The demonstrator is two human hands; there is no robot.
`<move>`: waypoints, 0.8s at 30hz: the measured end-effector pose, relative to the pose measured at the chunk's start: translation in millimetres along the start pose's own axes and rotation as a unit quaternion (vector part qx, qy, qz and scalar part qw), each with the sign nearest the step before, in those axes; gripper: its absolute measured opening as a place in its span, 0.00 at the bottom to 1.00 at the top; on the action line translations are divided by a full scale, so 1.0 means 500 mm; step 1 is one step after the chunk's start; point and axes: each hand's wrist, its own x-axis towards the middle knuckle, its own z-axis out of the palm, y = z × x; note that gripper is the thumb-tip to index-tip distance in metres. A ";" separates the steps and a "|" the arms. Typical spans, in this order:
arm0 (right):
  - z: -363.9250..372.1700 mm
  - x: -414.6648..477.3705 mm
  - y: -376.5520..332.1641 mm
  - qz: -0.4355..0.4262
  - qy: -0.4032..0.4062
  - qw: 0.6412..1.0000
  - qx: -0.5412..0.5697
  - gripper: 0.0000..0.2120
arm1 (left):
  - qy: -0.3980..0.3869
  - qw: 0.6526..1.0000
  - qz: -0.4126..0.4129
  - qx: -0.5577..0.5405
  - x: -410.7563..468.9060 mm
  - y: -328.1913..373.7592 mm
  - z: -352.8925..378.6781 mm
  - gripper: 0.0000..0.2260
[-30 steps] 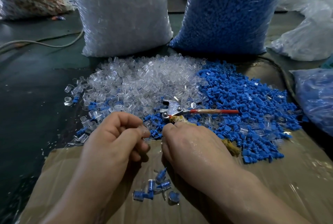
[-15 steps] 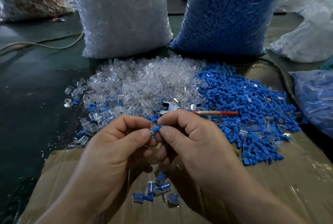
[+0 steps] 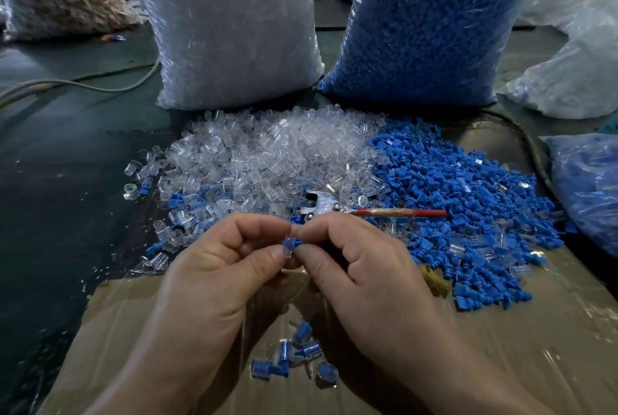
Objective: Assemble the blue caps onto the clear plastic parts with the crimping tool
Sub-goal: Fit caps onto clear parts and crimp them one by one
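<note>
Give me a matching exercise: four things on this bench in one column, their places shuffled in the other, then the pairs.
1 crimping tool
2 cap-and-clear piece
3 labelled bag
4 finished pieces

A on the cardboard, nearest the camera
B upright behind the clear pile
C lying where the clear pile meets the blue pile
D pinched between left hand and right hand

Pairs: 1-C, 2-D, 3-B, 4-A

parts heap (image 3: 267,154) left | caps heap (image 3: 468,197) right | crimping tool (image 3: 384,212) between (handle on caps)
</note>
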 end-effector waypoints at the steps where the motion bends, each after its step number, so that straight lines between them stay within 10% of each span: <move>1: 0.000 0.000 -0.001 -0.018 -0.001 0.999 -0.031 0.03 | 0.000 1.000 0.007 0.027 -0.001 -0.001 0.001 0.11; 24: -0.018 0.011 0.009 -0.065 -0.013 0.953 -0.295 0.21 | 0.057 0.994 0.020 0.094 -0.007 -0.012 0.008 0.11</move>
